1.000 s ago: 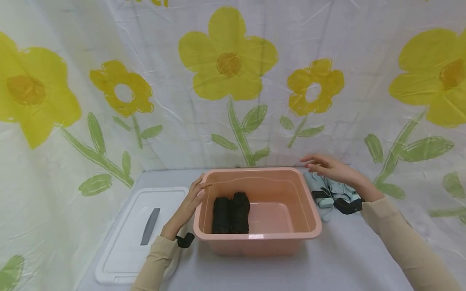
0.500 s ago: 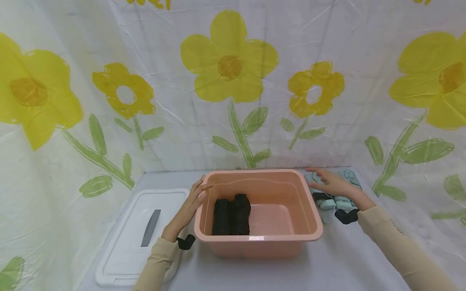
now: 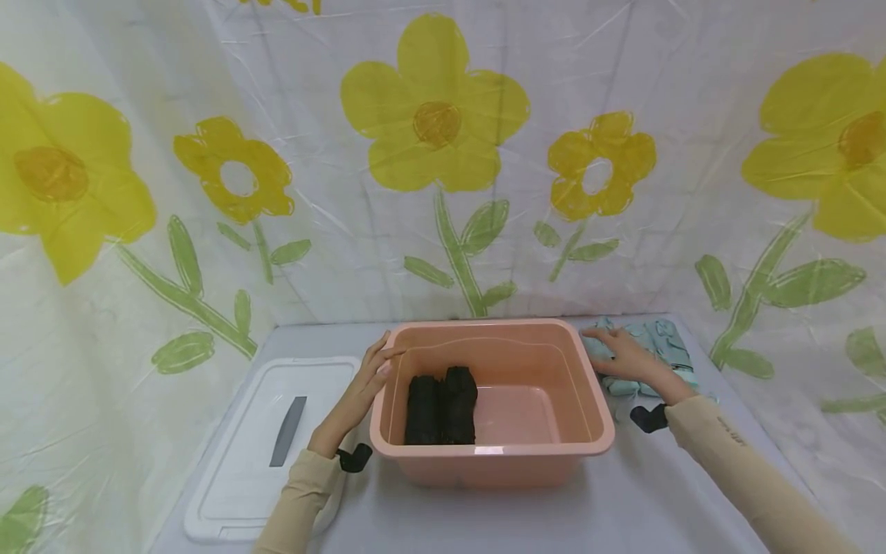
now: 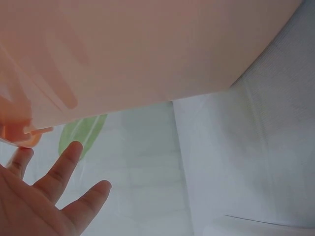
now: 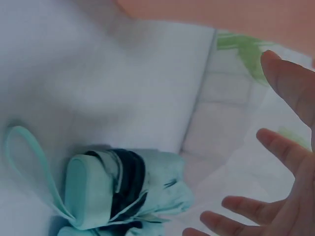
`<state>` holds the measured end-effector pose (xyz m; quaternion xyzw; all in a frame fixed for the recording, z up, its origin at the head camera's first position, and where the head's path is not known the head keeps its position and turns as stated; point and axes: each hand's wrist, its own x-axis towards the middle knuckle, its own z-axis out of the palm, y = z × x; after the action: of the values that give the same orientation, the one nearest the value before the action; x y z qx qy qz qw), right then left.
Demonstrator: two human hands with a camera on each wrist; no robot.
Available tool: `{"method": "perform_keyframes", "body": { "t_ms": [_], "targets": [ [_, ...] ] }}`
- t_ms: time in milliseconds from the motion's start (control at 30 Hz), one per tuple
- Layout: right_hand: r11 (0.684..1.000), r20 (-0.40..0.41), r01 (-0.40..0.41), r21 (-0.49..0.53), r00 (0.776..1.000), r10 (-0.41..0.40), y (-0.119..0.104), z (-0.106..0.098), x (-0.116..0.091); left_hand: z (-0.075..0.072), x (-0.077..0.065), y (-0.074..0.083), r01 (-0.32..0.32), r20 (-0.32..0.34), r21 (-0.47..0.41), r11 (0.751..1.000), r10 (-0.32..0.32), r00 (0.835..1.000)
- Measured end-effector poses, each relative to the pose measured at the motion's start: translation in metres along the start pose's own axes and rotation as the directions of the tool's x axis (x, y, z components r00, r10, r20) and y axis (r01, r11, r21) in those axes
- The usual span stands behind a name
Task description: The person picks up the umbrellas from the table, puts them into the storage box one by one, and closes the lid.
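Note:
A pink plastic tub (image 3: 494, 469) stands mid-table. Against its left rim rests my left hand (image 3: 362, 386), fingers spread; in the left wrist view its fingertips (image 4: 74, 150) reach toward the rim's underside. My right hand (image 3: 625, 358) is beside the tub's right rim, over mint-green folded umbrellas (image 3: 664, 346). The right wrist view shows one umbrella (image 5: 91, 191) lying on the table, with a rounded handle end, a wrist loop and a dark band. The right fingers (image 5: 283, 145) are spread, apart from it. Inside the tub, two black rolled bundles (image 3: 424, 412) lie side by side at left.
A white lid (image 3: 231, 462) with a grey handle (image 3: 288, 431) lies on the table left of the tub. Behind the table hangs a whitish sheet (image 3: 325, 254) printed with yellow flowers. The pale table (image 3: 664, 492) extends in front of the tub and to its right.
My right hand has come down and slightly toward me beside the right rim, uncovering more of the umbrellas. The left hand stays at the left rim.

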<state>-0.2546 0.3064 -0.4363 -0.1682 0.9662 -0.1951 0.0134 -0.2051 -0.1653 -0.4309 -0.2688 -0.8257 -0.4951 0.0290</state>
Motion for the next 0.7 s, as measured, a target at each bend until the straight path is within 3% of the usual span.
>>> {"method": "perform_keyframes", "body": {
  "t_ms": [267,700],
  "targets": [
    [0.99,0.042,-0.14,-0.007,0.989,0.14,0.004,0.013,0.004,-0.001,0.0,0.001,0.003,0.001,0.0,1.0,-0.003,1.0],
    [0.973,0.098,-0.227,-0.044,0.968,0.23,0.023,0.026,0.015,-0.001,-0.001,0.002,-0.002,-0.008,-0.003,1.0,0.002,1.0]
  ]
}}
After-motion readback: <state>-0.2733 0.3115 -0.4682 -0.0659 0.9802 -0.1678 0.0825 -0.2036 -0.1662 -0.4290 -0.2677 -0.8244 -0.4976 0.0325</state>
